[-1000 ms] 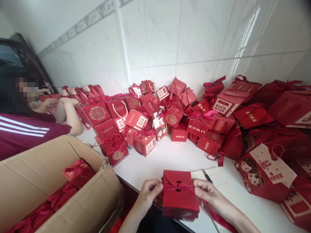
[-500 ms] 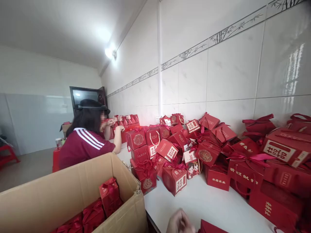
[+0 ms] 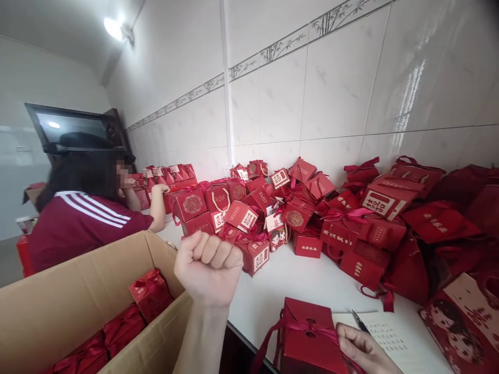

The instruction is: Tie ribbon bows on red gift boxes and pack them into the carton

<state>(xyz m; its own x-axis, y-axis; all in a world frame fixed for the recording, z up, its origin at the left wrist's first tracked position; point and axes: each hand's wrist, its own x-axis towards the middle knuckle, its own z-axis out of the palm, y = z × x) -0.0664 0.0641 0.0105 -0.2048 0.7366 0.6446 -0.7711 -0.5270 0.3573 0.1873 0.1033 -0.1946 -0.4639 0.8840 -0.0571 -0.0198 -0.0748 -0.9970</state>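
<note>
My left hand (image 3: 208, 267) is raised as a closed fist above the white table's front edge, near the corner of the cardboard box (image 3: 74, 306); nothing shows in it. My right hand (image 3: 364, 350) rests on the right side of a red gift box (image 3: 310, 337) tied with a red ribbon, its fingers curled against the box and ribbon. The box stands at the front edge of the table. A pen (image 3: 359, 322) and an open notebook (image 3: 393, 337) lie just right of the box.
A big heap of red gift boxes and bags (image 3: 312, 213) covers the white table (image 3: 288, 285) against the tiled wall. The open cardboard box at left holds several red boxes. A person in a maroon shirt (image 3: 81, 223) sits at the left.
The view swung up and back down. My left hand left the gift box's ribbon and rose into a fist; my right hand stayed at the box.
</note>
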